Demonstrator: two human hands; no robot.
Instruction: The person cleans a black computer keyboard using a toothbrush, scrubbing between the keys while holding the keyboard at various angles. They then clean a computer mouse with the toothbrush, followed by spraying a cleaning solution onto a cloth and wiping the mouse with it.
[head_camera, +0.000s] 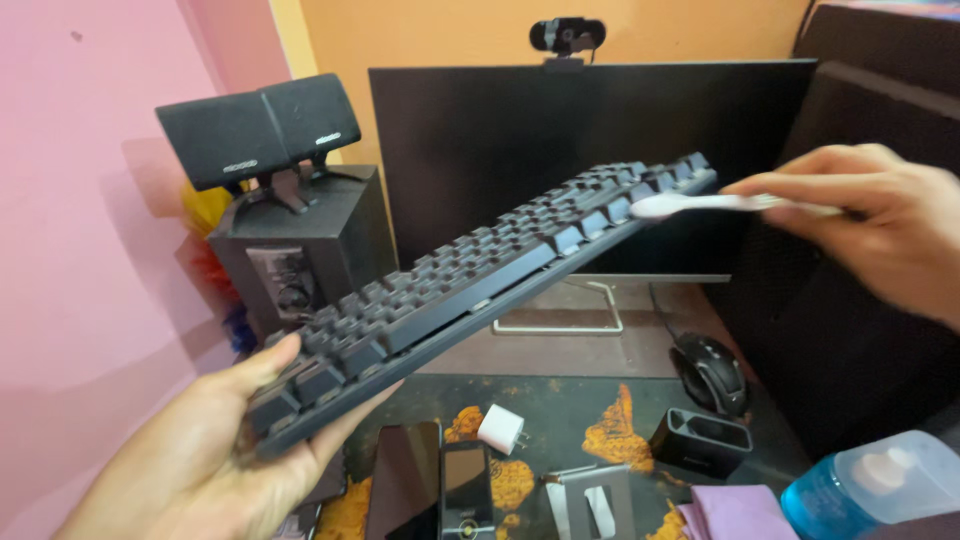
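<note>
Hands: left (200, 450) grips keyboard (480, 290), right (880, 225) toothbrush (700, 205) (monitor (480, 140) behind).

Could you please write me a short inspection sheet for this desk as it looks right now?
Surface: dark desk with orange patches, partly covered.
Job's things: black keyboard held tilted above the desk; white brush with its head on the keys at the far end.
Clutter: two phones, white charger, black mouse, small black holder, purple cloth, blue bottle.
Grippers: left hand grips the keyboard's near end; right hand holds the brush.
Cables: thin mouse cable behind the mouse.
Surroundings: dark monitor with webcam, speakers, pink and orange walls.
</note>
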